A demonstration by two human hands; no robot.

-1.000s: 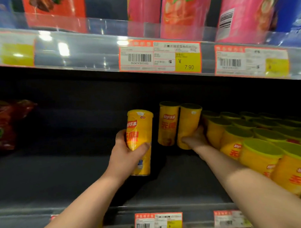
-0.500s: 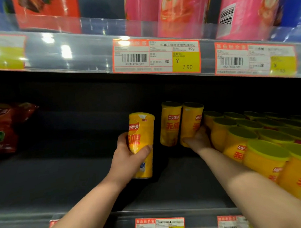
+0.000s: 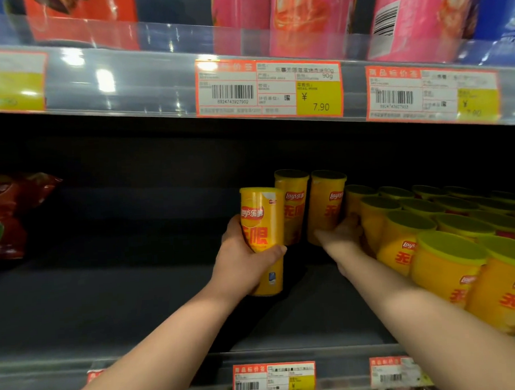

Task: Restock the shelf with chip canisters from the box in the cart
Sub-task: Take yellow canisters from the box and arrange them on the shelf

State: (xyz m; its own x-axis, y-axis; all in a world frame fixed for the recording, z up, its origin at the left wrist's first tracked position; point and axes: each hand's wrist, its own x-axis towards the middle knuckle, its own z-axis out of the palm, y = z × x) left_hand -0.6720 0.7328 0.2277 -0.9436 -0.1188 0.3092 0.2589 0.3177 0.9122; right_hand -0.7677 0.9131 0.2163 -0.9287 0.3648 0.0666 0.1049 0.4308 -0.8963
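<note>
**Held canister lines up beside the standing pair**

The yellow Lay's canister (image 3: 262, 238) sits at the centre of the frame, upright with a slight tilt, its label facing out. The left hand (image 3: 241, 265) is wrapped round its lower half, thumb across the front. Whether its base touches the shelf deck (image 3: 123, 301) is hard to tell. Just behind and right of it stand two matching canisters, the rear canister (image 3: 294, 211) and its neighbour canister (image 3: 326, 207). The right hand (image 3: 341, 235) lies at the neighbour's base with the thumb showing in front. Its fingers are hidden behind, so I cannot tell whether it grips or only steadies.

To the right, the full rows of canisters (image 3: 457, 263) run to the frame edge. A red snack bag (image 3: 9, 215) lies at far left, and a price label (image 3: 268, 88) hangs on the rail above, under the pink canisters (image 3: 311, 20).

To do the placing well, it seems best to set the base down flat first, then slide it snug against the standing pair — label forward and in line with the rows. The right hand can brace the neighbours so nothing topples. The box and cart are out of view.
</note>
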